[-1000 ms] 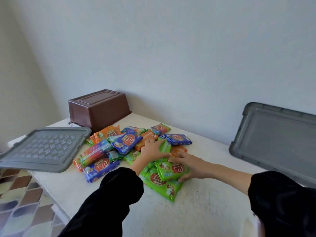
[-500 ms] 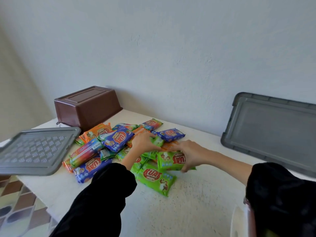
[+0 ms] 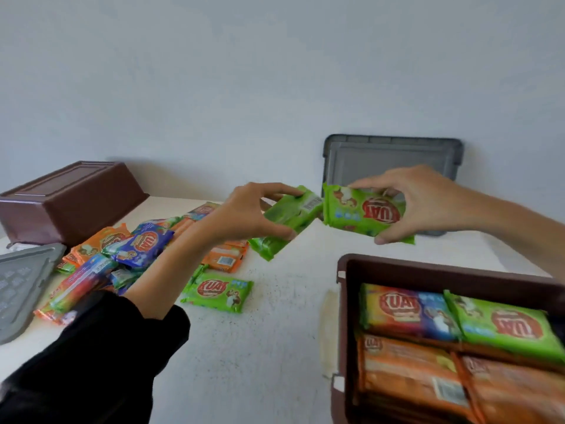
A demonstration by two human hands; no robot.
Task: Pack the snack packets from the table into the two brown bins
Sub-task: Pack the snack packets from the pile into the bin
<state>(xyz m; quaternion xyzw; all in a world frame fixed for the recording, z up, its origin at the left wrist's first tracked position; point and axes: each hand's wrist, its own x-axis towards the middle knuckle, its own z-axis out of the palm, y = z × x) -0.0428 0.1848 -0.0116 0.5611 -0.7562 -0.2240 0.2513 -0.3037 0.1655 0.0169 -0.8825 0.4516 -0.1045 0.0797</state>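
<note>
My left hand [image 3: 244, 214] grips a green snack packet [image 3: 282, 223] lifted above the table. Beside it my right hand [image 3: 422, 203] holds another green packet [image 3: 357, 214], face up with a red logo. Both packets hang in the air, almost touching, just beyond the far rim of an open brown bin [image 3: 345, 301] at the lower right, which holds orange, green and multicoloured packets. A pile of packets [image 3: 134, 249] lies on the table at the left, with one green packet [image 3: 218, 290] lying apart. A second brown bin [image 3: 70, 200] stands upside down at the back left.
A grey lid [image 3: 394, 157] leans against the wall at the back. Another grey lid [image 3: 21, 286] sticks out over the table's left edge. The white table [image 3: 260, 347] is bare between the pile and the open bin.
Both hands have lifted off the pile, each with a green packet, and moved right toward the open brown bin. The view has swung right, bringing that bin into sight.
</note>
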